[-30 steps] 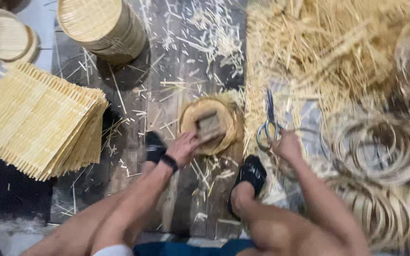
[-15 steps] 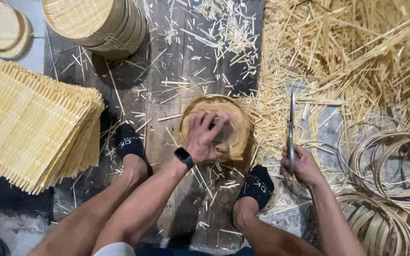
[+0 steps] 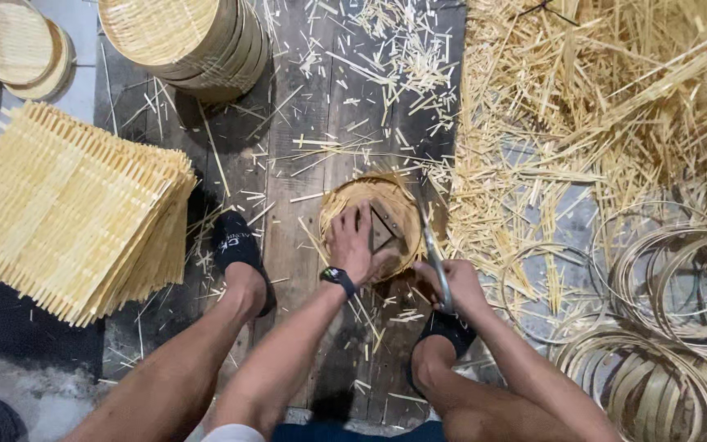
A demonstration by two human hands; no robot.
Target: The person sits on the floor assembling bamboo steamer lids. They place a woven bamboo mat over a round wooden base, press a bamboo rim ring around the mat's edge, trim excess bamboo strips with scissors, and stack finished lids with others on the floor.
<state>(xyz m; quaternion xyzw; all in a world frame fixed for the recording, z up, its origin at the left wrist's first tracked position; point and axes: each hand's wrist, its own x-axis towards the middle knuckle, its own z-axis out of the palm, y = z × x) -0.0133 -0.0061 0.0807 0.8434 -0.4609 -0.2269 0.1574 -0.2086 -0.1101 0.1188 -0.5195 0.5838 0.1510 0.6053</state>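
A round woven bamboo tray lies on the dark wooden boards between my feet. My left hand presses down on it, fingers spread beside a small dark block resting in the tray. My right hand grips the handles of metal scissors, whose blades point away from me along the tray's right rim. A black watch sits on my left wrist.
A stack of square woven mats lies at left. Finished round trays are stacked at the top, more at the top left. Loose bamboo strips pile at right, with coiled bamboo hoops below them.
My right hand has brought the scissors in from the right to the tray's edge. My left hand has stayed pressed on the tray.
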